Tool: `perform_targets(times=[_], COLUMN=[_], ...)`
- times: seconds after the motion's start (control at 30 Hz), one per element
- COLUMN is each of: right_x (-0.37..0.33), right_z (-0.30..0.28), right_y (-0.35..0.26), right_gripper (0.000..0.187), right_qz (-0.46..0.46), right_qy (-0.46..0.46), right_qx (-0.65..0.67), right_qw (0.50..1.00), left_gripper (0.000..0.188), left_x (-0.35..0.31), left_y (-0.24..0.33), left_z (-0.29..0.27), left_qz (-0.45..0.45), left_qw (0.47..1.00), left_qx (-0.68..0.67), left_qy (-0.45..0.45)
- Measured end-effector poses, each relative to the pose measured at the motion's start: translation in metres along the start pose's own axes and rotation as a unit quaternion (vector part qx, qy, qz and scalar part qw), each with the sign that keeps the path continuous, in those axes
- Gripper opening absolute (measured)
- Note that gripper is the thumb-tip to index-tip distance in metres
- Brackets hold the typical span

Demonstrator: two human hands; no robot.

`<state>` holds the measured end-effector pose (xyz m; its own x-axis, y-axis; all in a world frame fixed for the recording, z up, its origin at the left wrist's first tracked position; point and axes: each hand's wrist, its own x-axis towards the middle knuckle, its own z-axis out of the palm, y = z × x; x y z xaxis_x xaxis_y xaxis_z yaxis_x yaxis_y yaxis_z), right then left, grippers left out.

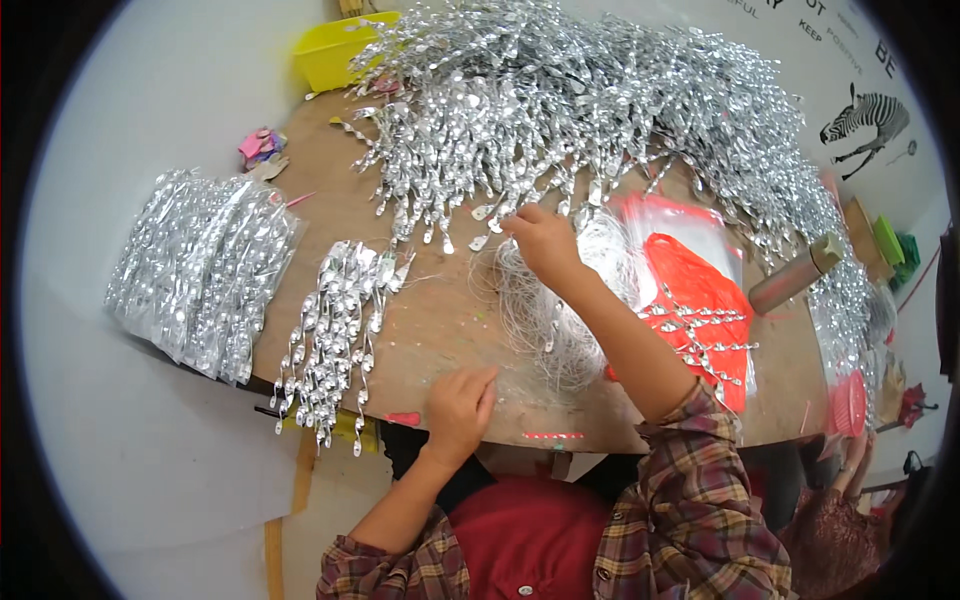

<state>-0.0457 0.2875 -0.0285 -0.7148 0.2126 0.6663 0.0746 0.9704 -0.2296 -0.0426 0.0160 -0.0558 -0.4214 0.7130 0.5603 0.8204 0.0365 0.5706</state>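
Observation:
My right hand (545, 245) reaches forward over the table, its fingers pinched on the end of a silver twisted strip (495, 226) at the near edge of a big heap. That heap of shiny silver twisted strips (600, 90) spreads across the far side of the table. Close to the front edge, my left hand (460, 412) is closed, thumb against the curled fingers; whatever it may hold is hidden. Between and beyond the hands lies a loose tangle of white thread (555, 320), partly under my right forearm.
At left, a bunch of silver strips (335, 320) overhangs the table edge beside a filled clear bag (205, 270). Right of the thread lie a red plastic bag (690, 290) and a metallic cylinder (795, 275). A yellow bin (335, 55) stands far left; another person's hands (855, 460) show at right.

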Motion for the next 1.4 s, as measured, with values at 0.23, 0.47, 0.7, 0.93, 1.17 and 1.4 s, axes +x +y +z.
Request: perform_targets(times=[0.23,0.47,0.7,0.93,1.17,1.4], right_x=[0.003,-0.001,-0.050,-0.089,-0.161,-0.147], right_z=[0.050,-0.040,-0.181,-0.193,-0.133,-0.121], right_y=[0.011,-0.035,-0.121,-0.138,-0.086,-0.089], right_gripper=[0.021,0.026,0.021,0.017,0.020,0.021], right_qz=[-0.020,0.128,0.046,0.214,-0.062,-0.162], right_qy=[-0.045,0.138,0.118,0.046,-0.250,-0.271], right_qx=[-0.111,0.231,0.215,0.524,0.012,-0.008], right_qw=[0.993,0.954,0.968,0.823,0.966,0.949], left_gripper=[0.022,0.026,0.048,0.038,0.028,0.025], left_x=[-0.005,-0.018,0.086,0.079,0.034,0.005], left_y=[0.004,-0.009,0.075,0.113,0.078,0.051], left_z=[-0.004,0.003,-0.062,-0.056,-0.051,-0.040], left_qz=[0.011,-0.024,0.192,0.161,-0.195,-0.319], left_qw=[1.000,0.999,0.979,0.970,0.923,0.852], left_qx=[-0.009,-0.030,0.005,-0.143,-0.290,-0.375], left_qy=[0.024,0.016,0.074,-0.115,-0.160,-0.178])
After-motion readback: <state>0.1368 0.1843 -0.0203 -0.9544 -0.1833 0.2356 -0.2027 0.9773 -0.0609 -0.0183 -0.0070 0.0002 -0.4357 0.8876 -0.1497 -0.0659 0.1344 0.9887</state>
